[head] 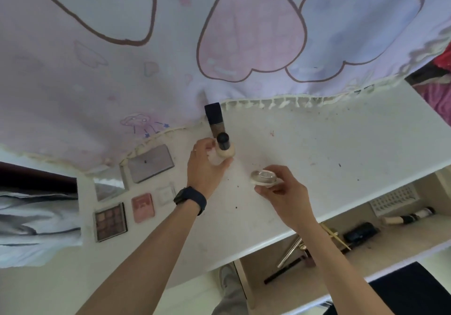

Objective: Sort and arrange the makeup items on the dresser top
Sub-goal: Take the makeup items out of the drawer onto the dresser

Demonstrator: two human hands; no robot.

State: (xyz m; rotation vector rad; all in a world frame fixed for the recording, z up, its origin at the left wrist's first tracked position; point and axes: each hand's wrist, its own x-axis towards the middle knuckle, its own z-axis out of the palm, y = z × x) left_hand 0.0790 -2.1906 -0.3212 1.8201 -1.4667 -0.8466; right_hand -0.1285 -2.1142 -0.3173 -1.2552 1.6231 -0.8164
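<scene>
At centre frame one black-capped beige bottle [225,152] is held upright in the left hand's [207,166] curled grip. Just right, one round jar [264,178] is pinched in the right hand's [283,192] grip. One dark-capped bottle [214,119] stands behind. Four flat cases [143,207] and one mirror [109,188] are laid lower left on the white speckled counter [317,144], below a heart-printed curtain [122,70].

You're looking down on a white counter [317,148], speckled with dark flecks under soft, even light. Behind the counter hangs a pale lilac cloth [122,70] printed with pink and blue hearts, its cream fringe lying on the counter's back edge. Below the counter's front edge an open drawer [390,239] shows. Left of the counter lies crumpled grey fabric [36,217]; past its right end, red and pink fabric [441,90].
</scene>
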